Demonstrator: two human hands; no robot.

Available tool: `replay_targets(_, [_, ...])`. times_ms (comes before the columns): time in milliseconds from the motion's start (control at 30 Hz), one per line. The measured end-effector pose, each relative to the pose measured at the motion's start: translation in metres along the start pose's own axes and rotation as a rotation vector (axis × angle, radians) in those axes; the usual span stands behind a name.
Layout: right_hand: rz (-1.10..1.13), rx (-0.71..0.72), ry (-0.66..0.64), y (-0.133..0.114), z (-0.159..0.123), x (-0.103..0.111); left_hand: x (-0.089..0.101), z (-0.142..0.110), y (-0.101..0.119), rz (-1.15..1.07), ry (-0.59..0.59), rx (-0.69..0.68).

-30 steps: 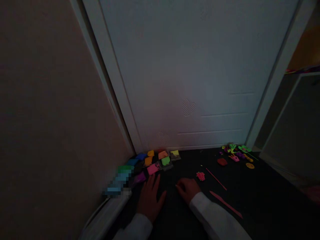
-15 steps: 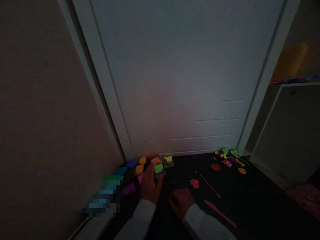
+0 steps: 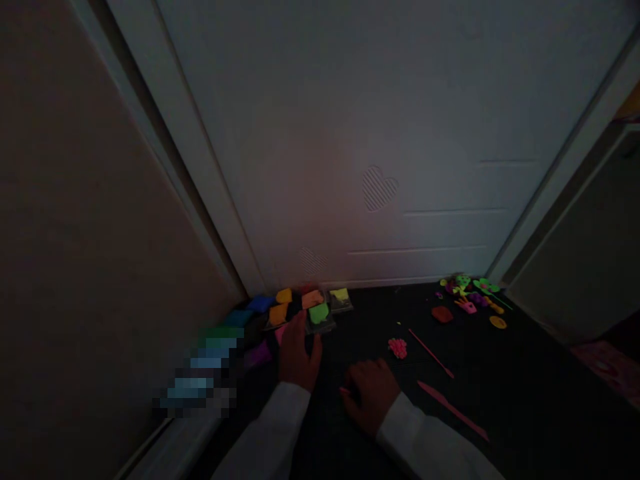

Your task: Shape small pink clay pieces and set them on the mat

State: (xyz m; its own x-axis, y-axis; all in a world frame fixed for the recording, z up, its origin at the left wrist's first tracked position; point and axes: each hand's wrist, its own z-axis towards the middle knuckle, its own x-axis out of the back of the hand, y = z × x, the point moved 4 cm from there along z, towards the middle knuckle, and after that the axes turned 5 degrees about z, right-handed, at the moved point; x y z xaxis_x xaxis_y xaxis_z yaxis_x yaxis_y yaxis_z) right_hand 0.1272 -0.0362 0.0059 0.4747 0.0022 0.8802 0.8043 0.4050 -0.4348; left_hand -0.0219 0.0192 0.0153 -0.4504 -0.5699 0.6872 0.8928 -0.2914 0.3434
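My left hand (image 3: 299, 357) is over the dark table with its thumb apart from the other fingers, holding nothing that I can see. Just beyond its fingertips are a green clay packet (image 3: 319, 313) and an orange one (image 3: 313, 299); a pink packet (image 3: 281, 333) is partly hidden behind it. My right hand (image 3: 371, 393) is curled, thumb towards the fingers, low over the table. A faint pinkish spot shows at its fingertips, too dark to name. Beyond it lies a bumpy pink clay cluster (image 3: 398, 348). To its right are a thin pink stick tool (image 3: 431, 353) and a pink plastic knife (image 3: 453, 410).
More clay packets, blue (image 3: 261, 304), yellow (image 3: 341, 295) and purple (image 3: 259, 355), lie at the left and back. A reddish-brown clay disc (image 3: 442, 314), a yellow disc (image 3: 498, 322) and small coloured clay figures (image 3: 463, 283) sit at the back right. A white panel (image 3: 320, 167) rises behind the table.
The view has tilted down and shifted slightly, so the table items appear higher. My left hand's fingertips are now nearer, off the green packet. My right hand stays curled.
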Motion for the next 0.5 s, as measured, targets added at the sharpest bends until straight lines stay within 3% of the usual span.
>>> replay_targets(500, [-0.053, 0.009, -0.092, -0.0018, -0.0035, 0.0010, 0.0030, 0.0006, 0.0032, -0.066, -0.002, 0.054])
